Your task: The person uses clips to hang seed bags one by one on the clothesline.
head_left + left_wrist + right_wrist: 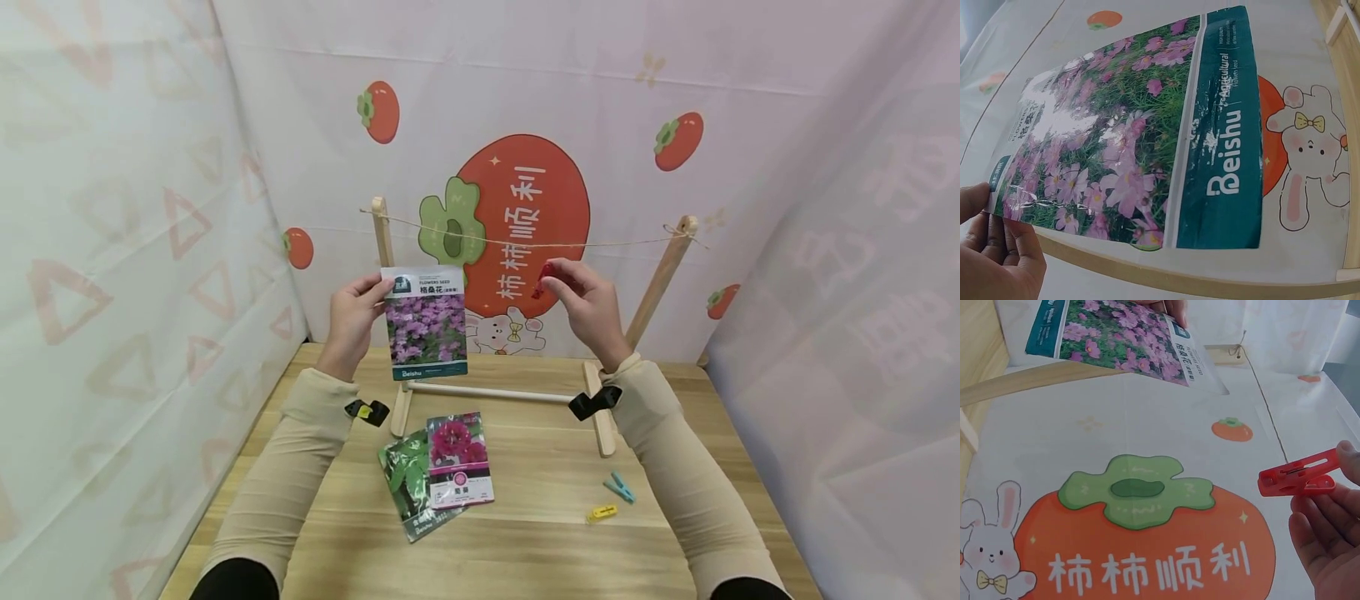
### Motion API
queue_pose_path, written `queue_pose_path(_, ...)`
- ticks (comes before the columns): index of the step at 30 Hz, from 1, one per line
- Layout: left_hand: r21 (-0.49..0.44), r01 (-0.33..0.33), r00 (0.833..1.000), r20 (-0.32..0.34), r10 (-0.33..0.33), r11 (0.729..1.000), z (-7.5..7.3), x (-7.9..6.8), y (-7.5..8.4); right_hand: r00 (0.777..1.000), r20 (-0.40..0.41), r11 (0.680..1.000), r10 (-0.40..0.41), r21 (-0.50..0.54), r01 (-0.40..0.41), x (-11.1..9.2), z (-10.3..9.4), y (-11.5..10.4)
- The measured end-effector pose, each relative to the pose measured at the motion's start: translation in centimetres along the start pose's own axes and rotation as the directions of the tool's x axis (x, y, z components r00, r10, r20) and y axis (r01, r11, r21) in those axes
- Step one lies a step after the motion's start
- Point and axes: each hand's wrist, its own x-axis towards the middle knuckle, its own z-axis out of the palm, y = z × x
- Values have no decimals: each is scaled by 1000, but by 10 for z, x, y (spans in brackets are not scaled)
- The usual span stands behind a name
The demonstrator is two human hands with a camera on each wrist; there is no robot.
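My left hand pinches a flower seed packet by its upper left corner, thumb on the front. The packet has pink-purple blossoms and a teal bottom band; in the left wrist view its glossy front faces the camera. My right hand holds a red clothespin by its handles between thumb and fingers, the other end pointing away from the hand. A thin string runs between two wooden posts, just above both hands in the head view.
The wooden stand has a right post, a left post and a white crossbar. On the table a magenta-flower packet overlaps a green-leaf packet. A blue clothespin and yellow clothespin lie at right.
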Motion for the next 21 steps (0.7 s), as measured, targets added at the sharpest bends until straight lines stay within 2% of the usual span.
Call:
queue_pose_path(9,-22,-39,999,0,39,999,18,4,5,997,-1,997,-81,-9,81,22,11,-12)
queue_pose_path(21,25,-87,996,11,87,996,31,4,7,996,-5,996,-86,7,86,43,27,-26)
